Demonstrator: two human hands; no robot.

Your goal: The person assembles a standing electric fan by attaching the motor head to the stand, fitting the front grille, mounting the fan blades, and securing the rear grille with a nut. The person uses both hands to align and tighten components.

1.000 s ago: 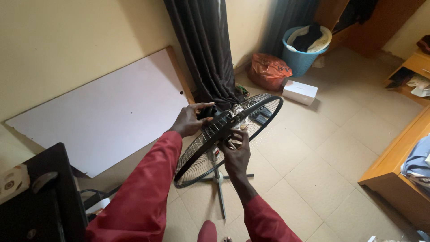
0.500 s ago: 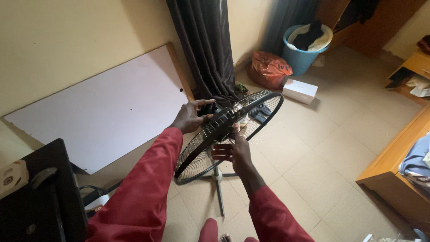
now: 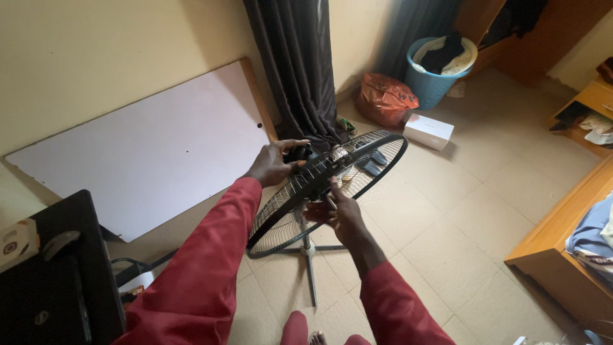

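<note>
The standing fan point(image 3: 300, 211) tilts between both arms on the tiled floor point(image 3: 447, 217). Left hand point(image 3: 273, 165) curls around the dark motor housing point(image 3: 297, 154) behind the grille; right hand point(image 3: 341, 207), fingers loosely bent, presses the front grille point(image 3: 370, 160) near its centre.
</note>
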